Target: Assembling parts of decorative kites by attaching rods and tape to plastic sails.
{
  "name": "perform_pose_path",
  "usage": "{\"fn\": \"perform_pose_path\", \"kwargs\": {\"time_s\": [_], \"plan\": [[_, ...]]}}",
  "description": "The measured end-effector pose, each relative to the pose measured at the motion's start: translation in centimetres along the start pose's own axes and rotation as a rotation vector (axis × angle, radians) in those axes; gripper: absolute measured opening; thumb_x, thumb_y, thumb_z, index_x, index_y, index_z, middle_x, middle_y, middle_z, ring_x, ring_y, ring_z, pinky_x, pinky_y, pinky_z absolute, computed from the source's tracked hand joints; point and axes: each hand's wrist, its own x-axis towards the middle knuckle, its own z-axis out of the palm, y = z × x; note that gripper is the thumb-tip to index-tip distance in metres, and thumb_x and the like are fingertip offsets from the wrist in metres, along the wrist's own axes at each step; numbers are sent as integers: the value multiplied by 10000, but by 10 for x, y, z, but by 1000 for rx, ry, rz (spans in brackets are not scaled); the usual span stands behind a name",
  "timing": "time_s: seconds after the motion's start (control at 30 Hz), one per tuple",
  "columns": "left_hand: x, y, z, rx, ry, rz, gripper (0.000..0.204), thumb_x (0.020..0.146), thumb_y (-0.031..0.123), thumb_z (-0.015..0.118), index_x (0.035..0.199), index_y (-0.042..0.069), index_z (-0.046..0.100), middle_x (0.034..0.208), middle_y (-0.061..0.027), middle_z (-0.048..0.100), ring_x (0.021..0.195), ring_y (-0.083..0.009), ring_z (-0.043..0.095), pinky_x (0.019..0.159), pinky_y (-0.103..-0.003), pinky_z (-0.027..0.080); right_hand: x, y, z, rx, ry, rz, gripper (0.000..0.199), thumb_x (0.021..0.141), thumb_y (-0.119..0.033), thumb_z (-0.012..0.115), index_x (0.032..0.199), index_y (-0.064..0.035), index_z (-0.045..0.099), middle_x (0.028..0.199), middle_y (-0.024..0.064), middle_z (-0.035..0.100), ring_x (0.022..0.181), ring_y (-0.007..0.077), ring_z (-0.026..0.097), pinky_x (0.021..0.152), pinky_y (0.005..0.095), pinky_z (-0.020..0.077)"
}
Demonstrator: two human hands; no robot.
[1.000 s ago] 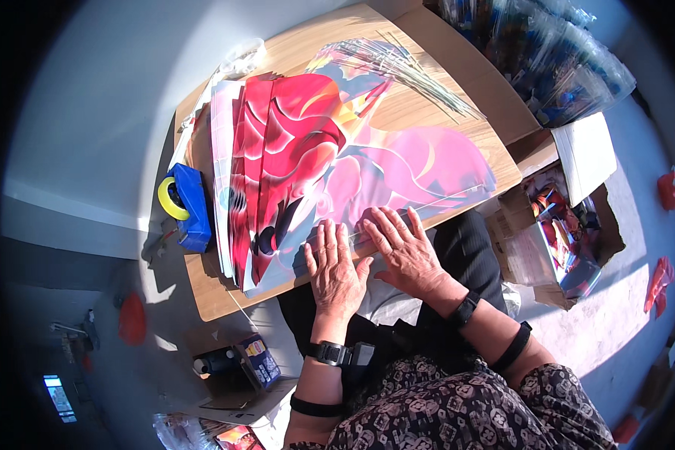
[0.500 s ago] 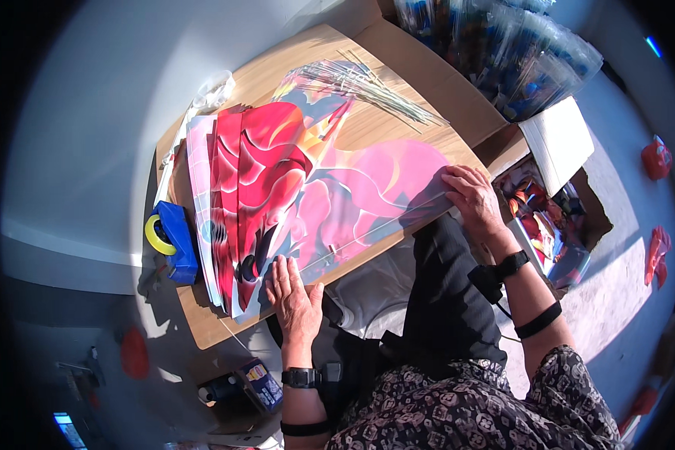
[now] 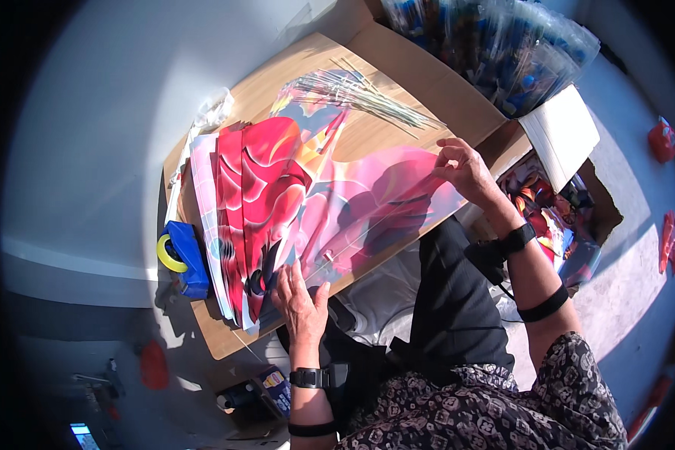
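A thin, half-sheer pink and grey printed sheet (image 3: pixel 386 180) lies across the wooden tabletop (image 3: pixel 296 60). Between the thumb and fingers of my right hand (image 3: pixel 465 172), its right end is pinched and lifted a little. My left hand (image 3: pixel 301 304) rests open with extended fingers at the sheet's near edge, touching it and gripping nothing. Just left of that hand lies a stack of folded red, wave-patterned sheets (image 3: pixel 259 169) with pale edges. Thin pale sticks (image 3: pixel 375 97) are bundled loosely at the far side, partly over a colourful printed piece.
A blue tape dispenser (image 3: pixel 191 262) with yellow tape stands at the table's left edge. White plastic wrap (image 3: pixel 214 109) lies behind it. On the right, an open carton (image 3: pixel 604 202) holds colourful printed pieces. Clear-wrapped bundles (image 3: pixel 517 64) fill a large box at the back.
My right hand has gone from lying flat on the sheet's right end to pinching and raising it. The sheet now ripples. My left hand stays at the near edge.
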Motion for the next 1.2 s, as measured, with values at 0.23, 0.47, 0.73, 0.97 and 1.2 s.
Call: {"fn": "perform_pose_path", "kwargs": {"time_s": [0.23, 0.47, 0.73, 0.97, 1.2], "plan": [[33, 8, 0, 28, 209, 184, 239, 758, 62, 681, 983, 10, 621, 963, -126, 564, 940, -323, 528, 817, -439, 421, 17, -15, -1, 724, 171, 237, 225, 855, -218, 682, 911, -1, 664, 864, 87, 648, 799, 127, 603, 723, 263, 479], [73, -29, 0, -387, 343, -147, 150, 809, 95, 654, 822, -21, 561, 761, -184, 602, 712, -372, 585, 665, -441, 455, 49, 7, 21, 57, 157, 269, 160, 782, -167, 691, 813, -15, 650, 735, 120, 644, 694, 242, 631, 636, 357, 491], [107, -90, 10, -121, 429, -354, 241, 793, 147, 686, 722, -3, 512, 595, -150, 524, 534, -278, 481, 551, -413, 393, 115, 18, 56, -234, 144, 89, 118, 774, -162, 621, 811, -58, 663, 879, 159, 629, 868, 339, 613, 759, 425, 494], [115, -101, 19, -133, 192, -504, 266, 766, 213, 717, 756, 7, 549, 774, -166, 591, 749, -366, 552, 694, -471, 419, 151, 32, 84, -334, 122, 4, 131, 785, -174, 621, 840, -61, 660, 867, 145, 603, 892, 320, 595, 769, 406, 478], [111, -100, 16, -16, 225, -390, 311, 788, 267, 703, 820, -2, 550, 793, -197, 611, 761, -383, 577, 693, -474, 434, 163, 32, 96, -563, 103, -72, 140, 795, -128, 540, 837, -36, 635, 892, 174, 618, 942, 345, 591, 814, 419, 480]]}}
